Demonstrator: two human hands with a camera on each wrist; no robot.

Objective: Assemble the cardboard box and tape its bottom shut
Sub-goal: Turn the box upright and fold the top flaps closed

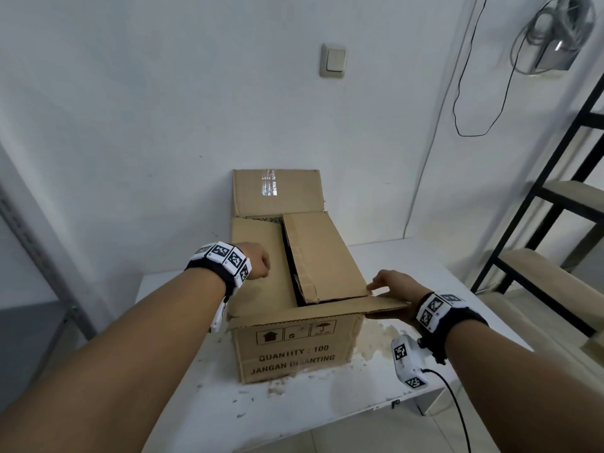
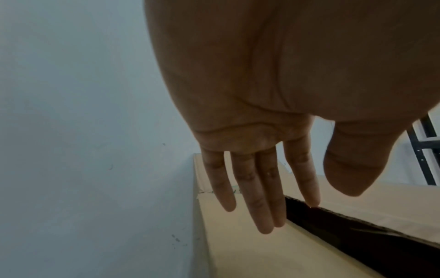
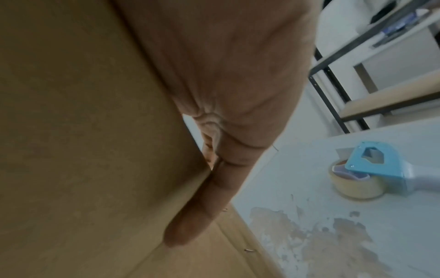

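A brown cardboard box (image 1: 294, 351) stands on the white table (image 1: 327, 407) with its flaps on top. The far flap (image 1: 277, 191) stands upright against the wall. The left flap (image 1: 261, 295) and right flap (image 1: 323, 253) are folded inward, with a dark gap between them. The near flap (image 1: 359, 310) sticks out roughly level. My left hand (image 1: 258, 263) lies over the left flap, its fingers (image 2: 250, 188) straight. My right hand (image 1: 392, 284) is at the box's front right corner, thumb on the right flap, straight fingers (image 3: 202, 206) flat against cardboard. A blue tape dispenser (image 3: 371, 173) lies on the table, right of the box.
A black metal shelf rack (image 1: 555, 207) stands to the right of the table. A white wall runs close behind the box. The table top (image 3: 321, 235) has a worn, peeling patch beside the box. A black cable (image 1: 457, 407) trails from my right wrist.
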